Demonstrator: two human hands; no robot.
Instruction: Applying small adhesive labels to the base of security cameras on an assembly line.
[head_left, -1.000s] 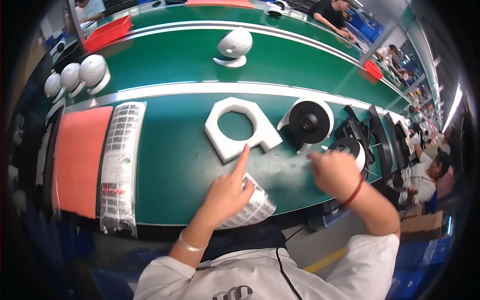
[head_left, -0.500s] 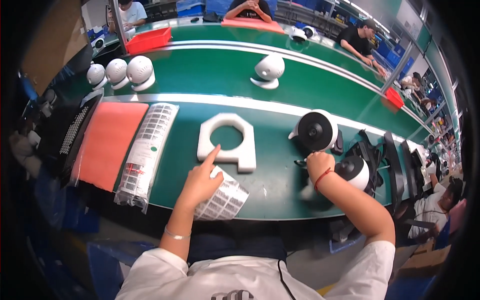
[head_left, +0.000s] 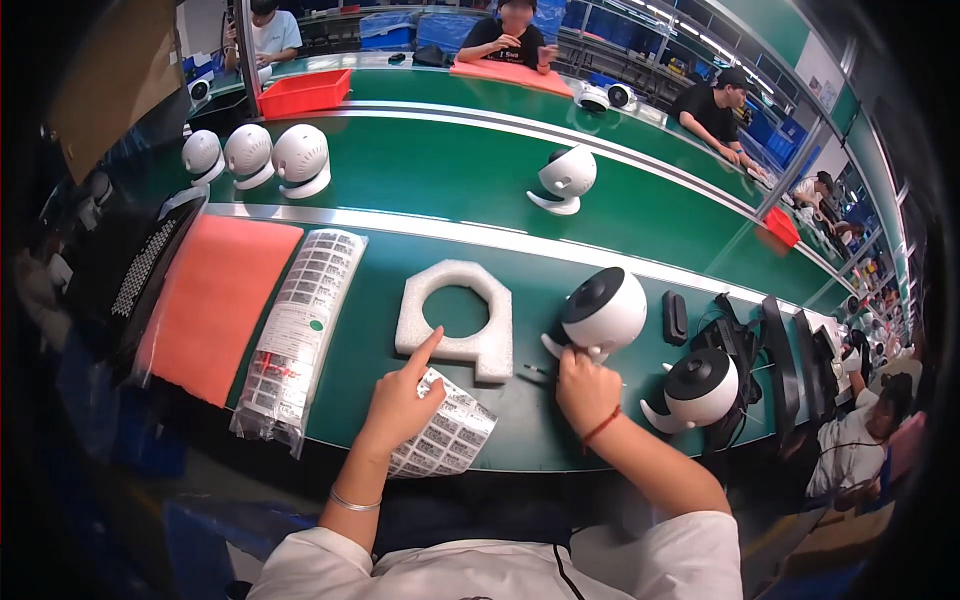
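My left hand (head_left: 398,408) lies over a sheet of small printed labels (head_left: 446,433), thumb closed on its top edge. The index finger is stretched out to the lower rim of a white foam holder (head_left: 498,345) with a round hole. To the right, my right hand (head_left: 588,392) is closed at the foot of a white ball-shaped camera (head_left: 612,312), whose black face tilts up and left. The fingertips are partly hidden. A thin dark thing (head_left: 537,370) shows left of this hand, too small to name. A second white camera (head_left: 702,388) lies to the right.
A bagged label pack (head_left: 300,330) and an orange mat (head_left: 222,300) are at the left. Black cables and parts (head_left: 725,325) lie at the right. Several more cameras (head_left: 302,160) stand on the far green bench. Co-workers (head_left: 710,110) sit beyond it.
My right hand has moved left and nearer, to the foot of the first camera. That camera has turned and tilted its face leftward. My left hand stays by the foam holder.
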